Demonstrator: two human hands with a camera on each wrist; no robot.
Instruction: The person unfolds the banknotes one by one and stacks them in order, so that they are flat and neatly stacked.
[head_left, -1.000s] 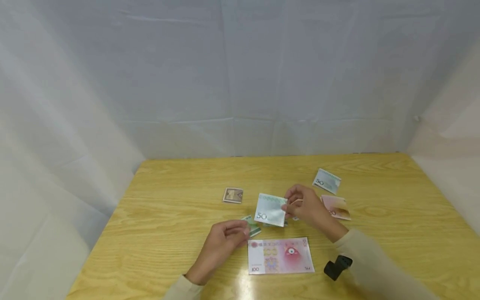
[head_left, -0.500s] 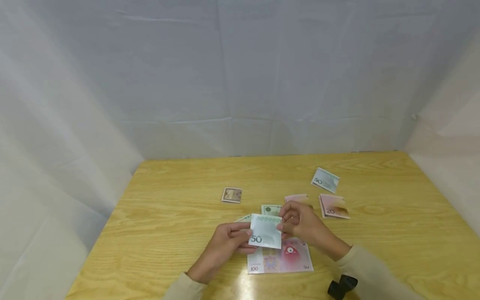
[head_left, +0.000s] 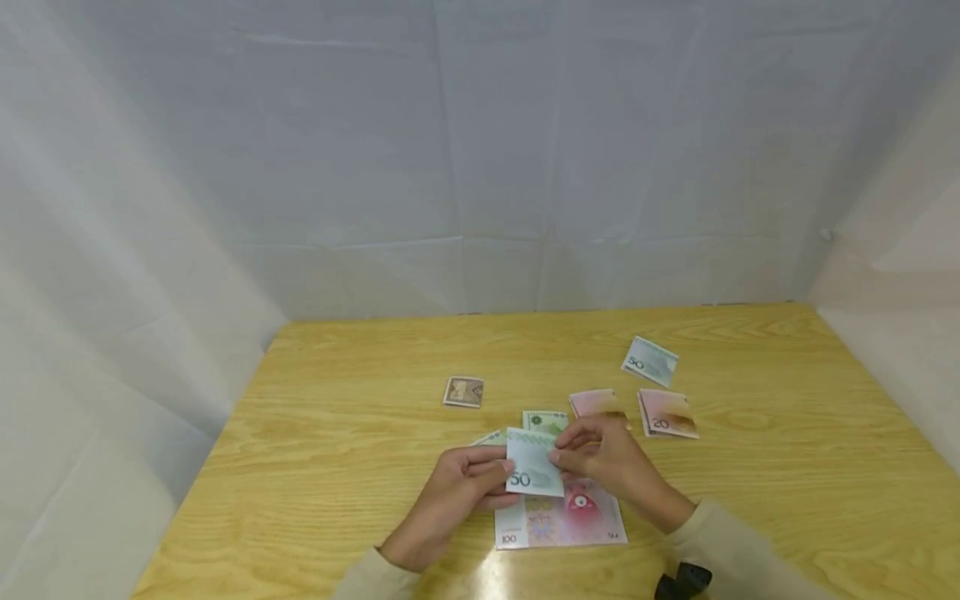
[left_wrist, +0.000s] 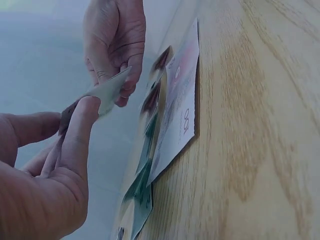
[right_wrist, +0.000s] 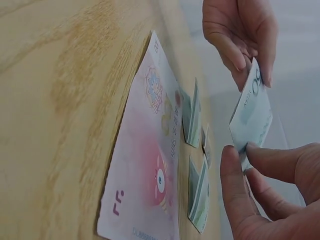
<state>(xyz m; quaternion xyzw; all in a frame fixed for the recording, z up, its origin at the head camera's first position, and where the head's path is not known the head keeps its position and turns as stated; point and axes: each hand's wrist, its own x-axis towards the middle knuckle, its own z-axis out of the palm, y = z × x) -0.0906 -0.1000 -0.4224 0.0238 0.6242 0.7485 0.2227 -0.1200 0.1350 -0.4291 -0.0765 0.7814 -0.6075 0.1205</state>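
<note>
A folded blue-green 50 banknote (head_left: pixel 534 463) is held above the table between both hands. My left hand (head_left: pixel 459 493) pinches its left edge, thumb on top. My right hand (head_left: pixel 609 467) pinches the right edge between thumb and fingers; in the right wrist view the note (right_wrist: pixel 254 107) spans the gap between the hands. Beneath it, a flat pink 100 banknote (head_left: pixel 558 527) lies on the table, partly covered by the note and hands. Just behind are two folded green banknotes, one (head_left: pixel 545 421) beyond the held note, the other (head_left: pixel 491 437) mostly hidden by the left hand.
On the wooden table (head_left: pixel 337 467) lie a folded brown note (head_left: pixel 463 391), a pink folded note (head_left: pixel 598 403), a folded 20 note (head_left: pixel 668 413) and another folded 50 note (head_left: pixel 650 361). White sheeting (head_left: pixel 495 167) stands behind the table and along both sides.
My right hand has brought the folded 50 note left and nearer, over the pink 100 note. My left hand has come to the note and taken its left edge.
</note>
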